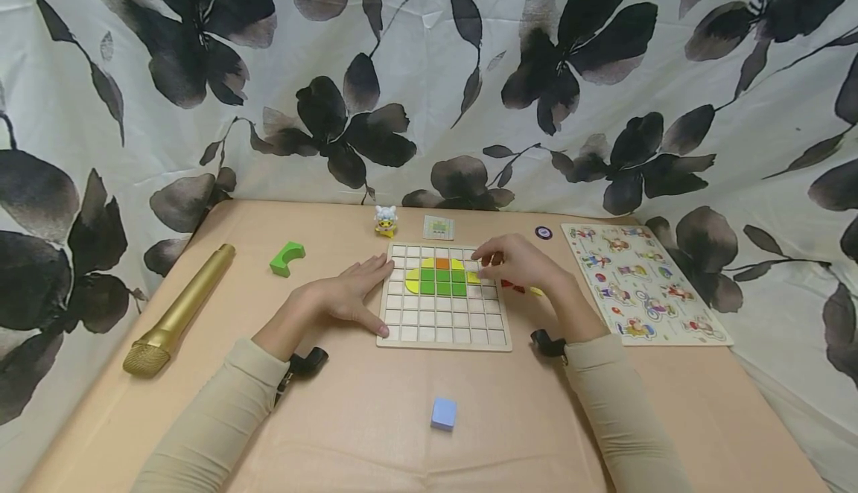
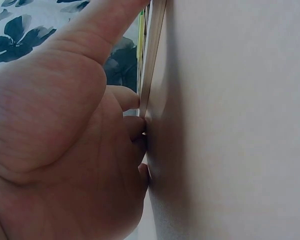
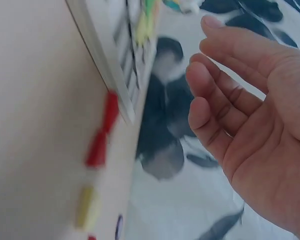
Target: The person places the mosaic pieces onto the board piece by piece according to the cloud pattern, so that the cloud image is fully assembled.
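Note:
A white gridded board (image 1: pixel 442 335) lies mid-table, with green square tiles (image 1: pixel 442 282), an orange tile (image 1: pixel 442 263) and yellow tiles (image 1: pixel 412 281) set in its upper part. My left hand (image 1: pixel 345 296) rests along the board's left edge, thumb and fingers spread; in the left wrist view its fingers touch the wooden side (image 2: pixel 154 50). Above the board's upper right corner hovers my right hand (image 1: pixel 519 264), fingers loosely bent. In the right wrist view nothing shows between its fingertips. Red pieces (image 3: pixel 102 132) and a yellow piece (image 3: pixel 86 207) lie beside the board, partly hidden by that hand in the head view.
Left of the board are a gold microphone (image 1: pixel 184 303) and a green arch block (image 1: pixel 287 258). Behind it stand a small figurine (image 1: pixel 385 221) and a patterned card (image 1: pixel 439 228). A dark round disc (image 1: pixel 544 232) and a picture board (image 1: pixel 640 281) lie right; a blue block (image 1: pixel 443 414) sits in front.

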{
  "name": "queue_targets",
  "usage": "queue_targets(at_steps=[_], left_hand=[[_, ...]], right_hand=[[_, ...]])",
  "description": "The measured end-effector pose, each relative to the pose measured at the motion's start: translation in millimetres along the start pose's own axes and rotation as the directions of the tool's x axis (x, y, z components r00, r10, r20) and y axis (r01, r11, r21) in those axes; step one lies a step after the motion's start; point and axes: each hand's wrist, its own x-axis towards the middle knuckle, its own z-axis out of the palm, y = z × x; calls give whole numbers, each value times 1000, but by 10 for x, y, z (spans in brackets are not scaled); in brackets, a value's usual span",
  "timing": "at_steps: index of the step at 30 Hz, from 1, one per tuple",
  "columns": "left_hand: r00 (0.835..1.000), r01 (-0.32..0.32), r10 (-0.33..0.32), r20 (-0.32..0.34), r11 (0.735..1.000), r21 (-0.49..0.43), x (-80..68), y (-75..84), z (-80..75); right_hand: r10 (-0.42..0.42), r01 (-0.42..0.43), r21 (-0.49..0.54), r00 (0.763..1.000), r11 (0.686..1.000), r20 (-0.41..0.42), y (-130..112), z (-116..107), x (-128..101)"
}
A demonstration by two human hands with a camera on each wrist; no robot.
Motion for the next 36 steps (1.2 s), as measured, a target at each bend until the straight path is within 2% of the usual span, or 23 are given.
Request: queue_targets(at_steps=[5, 12, 14, 17, 20, 27, 36], left_hand=[[1000, 3, -3, 5, 1000, 1, 3, 9, 2], [1000, 5, -5, 8, 1000, 4, 3, 25, -3], [1000, 6, -7, 10, 1000, 6, 0, 35, -8], [1000, 10, -10, 13, 1000, 9, -1, 44, -14], [1000, 13, -13, 13, 1000, 11, 1, 44, -14], [1000, 16, -16, 11, 1000, 6, 3, 34, -8], [1000, 21, -21, 11, 1000, 10, 4, 24, 5]], right_hand=[[76, -75, 18, 995, 997, -67, 151, -224, -130], [86, -85, 25, 994, 996, -64, 455, -434, -260], [120, -119, 27, 991, 993, -56, 526, -469, -296], [194, -192, 46, 981, 980, -27, 616, -497, -352], [233, -234, 72, 972, 969, 22, 700, -499, -392], [164, -184, 106, 971, 977, 172, 891, -449, -380], [169, -191, 80, 961, 978, 220, 867, -351, -316]])
